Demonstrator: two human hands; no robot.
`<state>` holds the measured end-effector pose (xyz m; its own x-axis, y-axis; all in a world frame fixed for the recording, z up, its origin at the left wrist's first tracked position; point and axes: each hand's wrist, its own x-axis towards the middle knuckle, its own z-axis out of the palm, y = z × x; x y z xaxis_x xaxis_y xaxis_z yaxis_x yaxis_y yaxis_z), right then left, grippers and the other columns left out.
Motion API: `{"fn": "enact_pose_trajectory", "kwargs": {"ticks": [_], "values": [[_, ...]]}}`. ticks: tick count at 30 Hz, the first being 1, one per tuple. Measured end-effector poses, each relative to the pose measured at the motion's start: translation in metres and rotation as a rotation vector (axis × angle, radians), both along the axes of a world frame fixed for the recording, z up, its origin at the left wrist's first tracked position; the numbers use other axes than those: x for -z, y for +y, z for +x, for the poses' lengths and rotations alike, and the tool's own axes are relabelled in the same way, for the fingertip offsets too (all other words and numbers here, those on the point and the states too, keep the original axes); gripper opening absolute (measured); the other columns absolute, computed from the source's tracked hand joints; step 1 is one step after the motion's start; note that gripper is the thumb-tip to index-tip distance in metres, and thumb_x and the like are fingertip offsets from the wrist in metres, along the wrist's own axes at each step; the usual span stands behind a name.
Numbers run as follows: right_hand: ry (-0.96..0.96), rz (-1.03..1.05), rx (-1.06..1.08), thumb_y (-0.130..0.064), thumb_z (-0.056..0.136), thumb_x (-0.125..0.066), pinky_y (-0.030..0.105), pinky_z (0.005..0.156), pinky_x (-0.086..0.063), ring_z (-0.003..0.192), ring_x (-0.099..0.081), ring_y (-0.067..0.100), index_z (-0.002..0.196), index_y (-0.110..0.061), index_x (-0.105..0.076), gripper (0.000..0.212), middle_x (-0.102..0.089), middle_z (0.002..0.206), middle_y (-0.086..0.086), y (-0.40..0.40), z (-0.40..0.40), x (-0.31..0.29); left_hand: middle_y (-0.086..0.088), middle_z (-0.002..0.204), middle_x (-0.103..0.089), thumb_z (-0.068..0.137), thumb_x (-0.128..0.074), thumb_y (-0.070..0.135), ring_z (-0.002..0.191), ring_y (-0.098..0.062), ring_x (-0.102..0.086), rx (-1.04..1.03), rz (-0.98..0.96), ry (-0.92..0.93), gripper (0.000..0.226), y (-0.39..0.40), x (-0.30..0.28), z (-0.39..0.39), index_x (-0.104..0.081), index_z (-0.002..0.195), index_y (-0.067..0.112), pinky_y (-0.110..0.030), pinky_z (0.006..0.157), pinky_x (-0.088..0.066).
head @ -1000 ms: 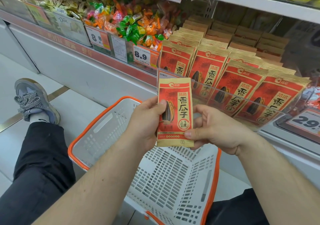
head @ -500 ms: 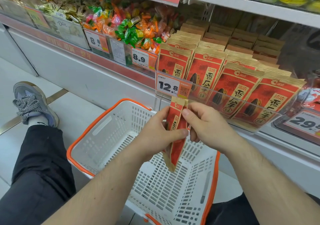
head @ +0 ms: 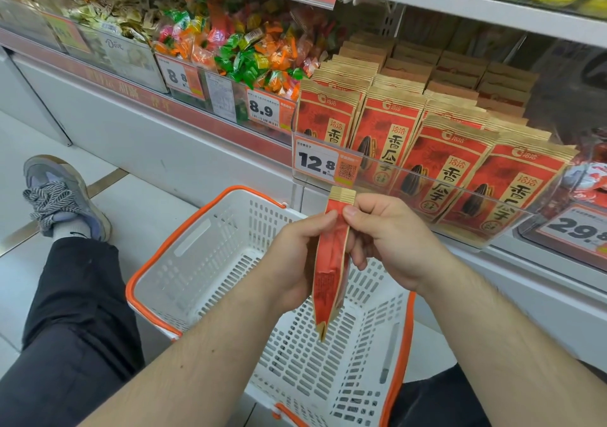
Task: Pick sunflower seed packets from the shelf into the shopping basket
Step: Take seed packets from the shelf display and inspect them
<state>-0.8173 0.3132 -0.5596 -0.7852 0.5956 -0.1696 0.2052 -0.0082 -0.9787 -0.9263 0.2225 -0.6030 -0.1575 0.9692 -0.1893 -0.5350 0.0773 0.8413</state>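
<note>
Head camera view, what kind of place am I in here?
Most likely a supermarket or convenience store aisle: price tags clipped along the shelf edge, rows of identical sunflower seed packets, bulk wrapped candy, and a white shopping basket on the floor.

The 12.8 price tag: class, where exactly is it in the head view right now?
The 12.8 price tag sits at centre frame on the clear shelf rail, in front of the leftmost sunflower seed packets, just above the white basket.
</note>
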Motion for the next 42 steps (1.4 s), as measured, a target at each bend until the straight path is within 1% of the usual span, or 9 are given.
{"fn": "enact_pose_trajectory", "kwargs": {"ticks": [3, 7, 12, 22, 28, 32, 35, 38, 42], "values": [[0.0, 0.037, 0.01, -0.01, 0.104, -0.045, 0.025, 0.042, -0.04, 0.041, -0.048, 0.017, 0.074, -0.005, -0.056, 0.032, -0.056, 0.059, 0.01, 0.0, 0.0, -0.001, -0.02, 0.074, -0.06, 0.082, -0.058, 0.046, 0.079, -0.031, -0.056, -0.027, -0.037, 0.031, 0.041, 0.001, -0.001, -0.001, -0.059, 0.07, 0.007, -0.04, 0.077, -0.042], [-0.193, 0.266, -0.032, -0.026, 0.1, -0.055, 0.03, 0.052, -0.045, 0.05, -0.055, 0.016, 0.075, -0.006, -0.063, 0.033, -0.062, 0.06, 0.005, 0.002, 0.005, -0.007, -0.015, 0.095, -0.06, 0.073, -0.068, 0.06, 0.093, -0.031, -0.056, -0.267, -0.208, -0.004, 0.067, 0.002, -0.011, -0.005, -0.064, 0.105, 0.002, -0.043, 0.081, -0.044], [-0.51, 0.401, -0.369, -0.032, 0.087, -0.073, 0.035, 0.062, -0.055, 0.059, -0.066, 0.013, 0.076, -0.009, -0.069, 0.026, -0.07, 0.066, 0.001, -0.002, 0.009, -0.016, -0.001, 0.077, -0.06, 0.094, -0.058, 0.048, 0.083, -0.022, -0.058, -0.389, -0.241, -0.028, 0.034, 0.002, -0.016, -0.01, -0.063, 0.086, 0.016, -0.04, 0.071, -0.049], [-0.509, 0.4, -0.439, -0.01, 0.098, -0.056, 0.016, 0.049, -0.035, 0.044, -0.052, -0.001, 0.075, 0.0, -0.063, 0.026, -0.064, 0.055, -0.006, -0.001, 0.011, -0.014, -0.003, 0.081, -0.061, 0.096, -0.055, 0.05, 0.083, -0.024, -0.058, -0.42, -0.27, -0.116, 0.034, 0.003, -0.01, -0.013, -0.062, 0.096, 0.016, -0.04, 0.067, -0.049], [-0.426, 0.309, -0.342, -0.021, 0.088, -0.073, 0.02, 0.058, -0.048, 0.063, -0.064, 0.011, 0.085, -0.006, -0.068, 0.016, -0.068, 0.069, -0.001, 0.005, 0.011, -0.011, -0.008, 0.09, -0.059, 0.097, -0.052, 0.042, 0.095, -0.029, -0.055, -0.435, -0.215, -0.231, 0.035, 0.004, -0.009, -0.013, -0.06, 0.102, 0.009, -0.043, 0.084, -0.046], [-0.48, 0.179, -0.108, -0.044, 0.081, -0.074, 0.028, 0.058, -0.043, 0.062, -0.058, 0.012, 0.118, -0.016, -0.054, 0.051, -0.068, 0.091, 0.001, 0.013, 0.01, -0.007, -0.015, 0.105, -0.065, 0.101, -0.041, 0.042, 0.101, -0.033, -0.062, -0.398, -0.148, -0.326, 0.045, 0.001, -0.008, -0.01, -0.065, 0.11, 0.005, -0.05, 0.1, -0.044], [-0.466, 0.045, -0.179, -0.049, 0.074, -0.071, 0.028, 0.057, -0.04, 0.056, -0.057, 0.011, 0.139, -0.021, -0.039, 0.078, -0.073, 0.076, -0.005, 0.009, 0.007, -0.001, -0.016, 0.101, -0.067, 0.102, -0.038, 0.043, 0.089, -0.031, -0.068, -0.339, -0.126, -0.361, 0.05, 0.0, -0.008, -0.006, -0.065, 0.115, 0.002, -0.052, 0.093, -0.051], [-0.402, 0.02, -0.154, -0.033, 0.085, -0.072, 0.018, 0.048, -0.038, 0.049, -0.059, 0.002, 0.133, -0.013, -0.048, 0.057, -0.069, 0.062, -0.008, 0.005, 0.004, 0.003, -0.017, 0.099, -0.072, 0.103, -0.035, 0.045, 0.085, -0.032, -0.073, -0.324, -0.143, -0.283, 0.054, -0.001, -0.008, -0.005, -0.066, 0.118, 0.003, -0.05, 0.082, -0.055], [-0.421, 0.132, -0.087, -0.031, 0.082, -0.079, 0.023, 0.06, -0.052, 0.071, -0.072, 0.008, 0.107, -0.019, -0.067, 0.03, -0.076, 0.085, -0.003, 0.005, 0.003, 0.008, -0.018, 0.109, -0.073, 0.104, -0.036, 0.047, 0.1, -0.036, -0.071, -0.418, -0.112, -0.081, 0.05, 0.001, -0.001, -0.006, -0.066, 0.119, 0.01, -0.055, 0.093, -0.054]]}}
